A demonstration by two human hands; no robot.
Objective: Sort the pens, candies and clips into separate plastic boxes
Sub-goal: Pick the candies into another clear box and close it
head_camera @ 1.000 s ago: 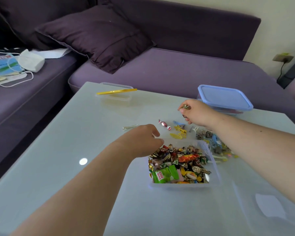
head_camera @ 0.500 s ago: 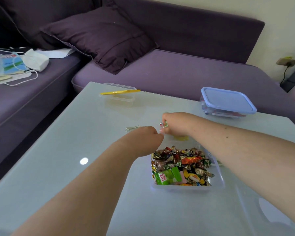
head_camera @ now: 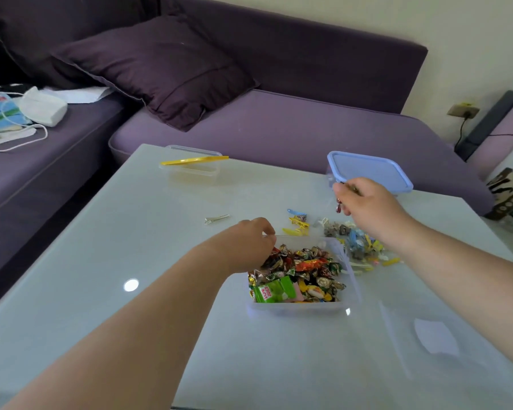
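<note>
- Candies (head_camera: 301,269) fill the clear box (head_camera: 350,279) near the middle of the counter (head_camera: 107,261).
- Right hand (head_camera: 367,202), half a second ago low by the box's far rim, is now raised to the right, its grip pinching a red-wrapped candy (head_camera: 338,207) that likely goes into the box next.
- Left hand (head_camera: 249,241) stays at the box's far-left corner, fingers curled on the rim.
- Clips (head_camera: 298,224) lie loose beyond the box.
</note>
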